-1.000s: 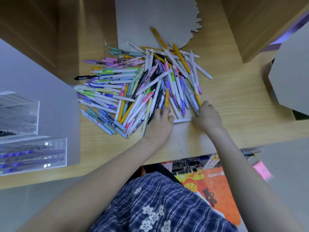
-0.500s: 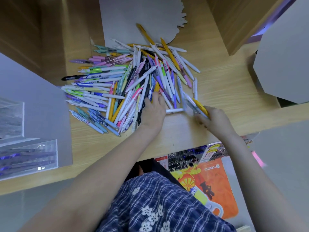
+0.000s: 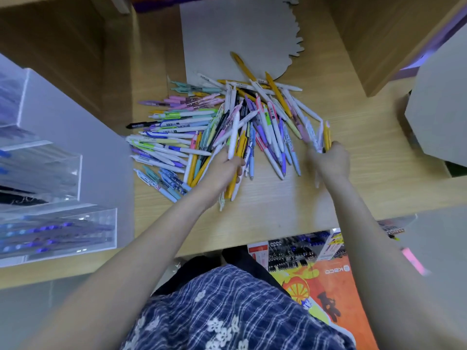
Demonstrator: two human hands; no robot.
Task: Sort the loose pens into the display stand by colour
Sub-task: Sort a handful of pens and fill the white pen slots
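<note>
A person in a blue checked top (image 3: 227, 311) leans over a pale wooden surface (image 3: 278, 210), both bare arms stretched toward a heap of loose pens (image 3: 214, 127) fanned across the centre of the frame. The heap mixes white, purple, pink, teal, green, yellow and black barrels, its upper edge lying over a grey card with a scalloped edge (image 3: 227, 34).

The left hand (image 3: 225, 170), just below the heap's centre, has its grip closed round a small bundle of pens (image 3: 236, 152) — a white one and several yellow ones among them — whose ends poke out above and below the fist. The right hand (image 3: 333, 160), at centre right, grips a second handful (image 3: 318, 135) of white pens with a yellow one, held upright off the wood at the heap's right edge.

The clear display stand (image 3: 75, 185) steps down the left side of the frame, well apart from both hands; its lowest bin (image 3: 63, 236) holds purple-and-blue pens lying flat, and darker pens show dimly in the bin above. A grey box (image 3: 442, 109) sits at the right edge. Below the surface's front edge, at lower right, an orange printed bag (image 3: 336, 286) and racks of packaged pens (image 3: 290, 253) show — details there are too small to read.
</note>
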